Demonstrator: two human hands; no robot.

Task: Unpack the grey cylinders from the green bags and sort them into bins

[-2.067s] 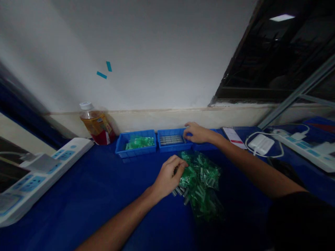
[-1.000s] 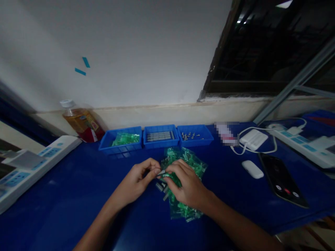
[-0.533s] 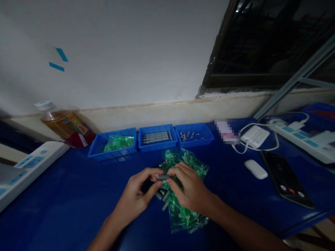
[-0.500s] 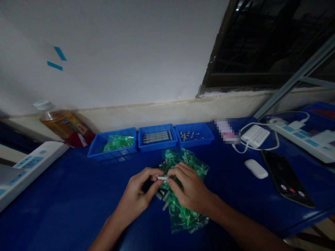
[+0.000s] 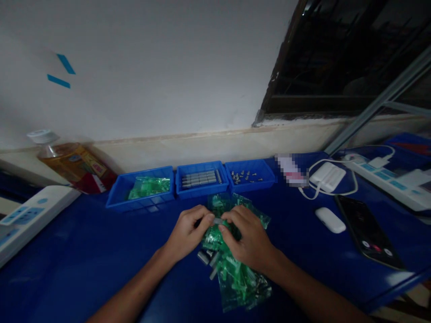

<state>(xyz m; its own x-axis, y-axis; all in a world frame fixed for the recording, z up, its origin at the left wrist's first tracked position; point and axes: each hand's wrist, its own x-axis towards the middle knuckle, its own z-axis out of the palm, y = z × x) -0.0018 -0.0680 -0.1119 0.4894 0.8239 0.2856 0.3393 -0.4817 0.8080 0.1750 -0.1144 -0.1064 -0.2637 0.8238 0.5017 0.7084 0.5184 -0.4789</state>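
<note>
My left hand (image 5: 186, 233) and my right hand (image 5: 248, 237) meet over a heap of small green plastic bags (image 5: 237, 273) on the blue table (image 5: 84, 264). Both pinch a short grey metal rod (image 5: 217, 220) between their fingertips. A few loose grey rods (image 5: 206, 258) lie on the table just below my hands. Behind them stand three blue trays: the left tray (image 5: 117, 202) holds green bags, the middle tray (image 5: 199, 190) holds a row of grey rods, the right tray (image 5: 266, 171) holds small screws.
A bottle of amber drink (image 5: 72, 163) lies against the wall at the left, beside a white power strip (image 5: 25, 220). At the right lie a white charger with cable (image 5: 326, 174), a white earbud case (image 5: 330, 220), a dark phone (image 5: 365, 233) and another power strip (image 5: 393, 186).
My right hand came back from the trays and joined my left hand over the green bags; both now pinch one grey rod. The view has shifted slightly to the right.
</note>
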